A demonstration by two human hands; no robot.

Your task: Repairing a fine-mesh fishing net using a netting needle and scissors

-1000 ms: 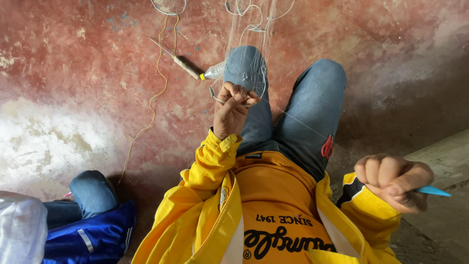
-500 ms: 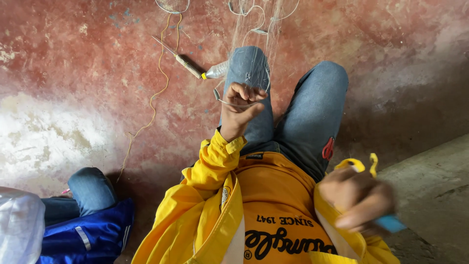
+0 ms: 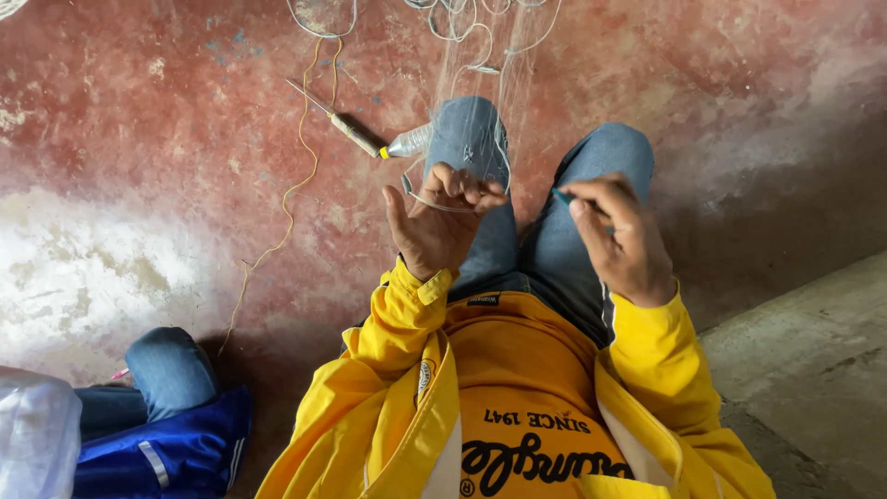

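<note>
Since half a second ago the right hand (image 3: 621, 238) has swung up from low beside the hip to knee height, so that it now faces the left hand (image 3: 442, 222) across the lap. Its fingers are pinched closed on a slim blue netting needle (image 3: 563, 197), whose tip pokes out toward the left hand, just above the right knee. The left hand has hardly shifted: palm turned up toward the camera, fingers curled shut over a pinch of fine, nearly clear fishing net (image 3: 480, 111), with a loop of pale line hanging under the knuckles. From that grip the net runs up over the left knee and away to the top edge of the view, where white cords (image 3: 462, 23) loop on the ground. Both knees are in blue jeans (image 3: 591, 185), drawn up; below them a yellow jacket (image 3: 407, 370) lies open over an orange shirt. Just left of the left knee a small clear plastic bottle (image 3: 409, 142) with a yellow cap lies on the worn red floor (image 3: 139, 111), touching the end of a thin stick-like tool (image 3: 344, 127). A yellowish string (image 3: 294, 185) snakes down the floor beside them. At the lower left corner another person's bent knee (image 3: 169, 370) in jeans rests beside blue cloth (image 3: 176, 453)
</note>
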